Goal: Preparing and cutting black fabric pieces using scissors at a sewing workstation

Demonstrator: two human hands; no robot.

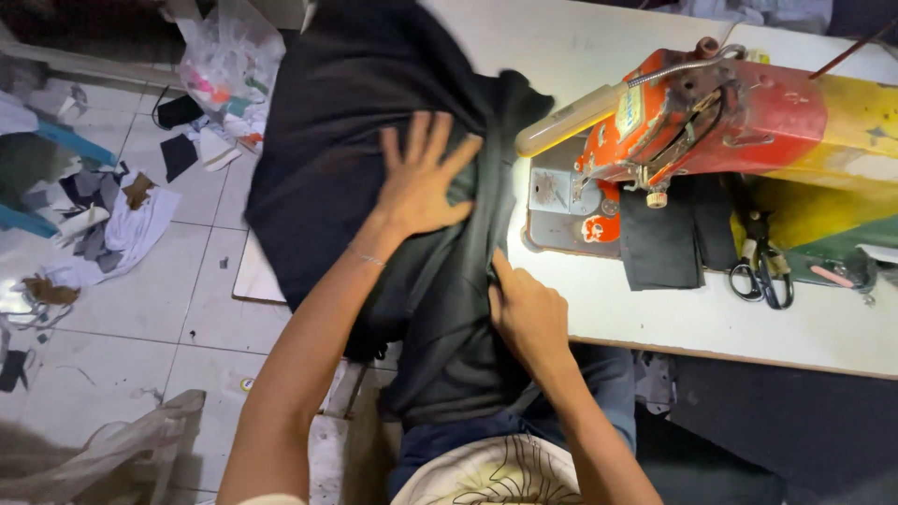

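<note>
A large black garment (355, 103) is spread over the left part of a white sewing table (655, 318) and hangs down toward my lap. My left hand (426, 178) lies flat on the cloth with fingers spread, pressing it down. My right hand (528, 313) pinches a fold of the same black cloth near the table's front edge. A red and yellow sewing machine (730, 112) stands to the right of both hands, its needle end close to the cloth's edge.
Scissors (762, 276) and a small black fabric piece (659, 238) lie on the table beside the machine. Fabric scraps (103, 229) and a plastic bag of bits (229, 61) litter the tiled floor at left. Another bag (103, 454) sits at lower left.
</note>
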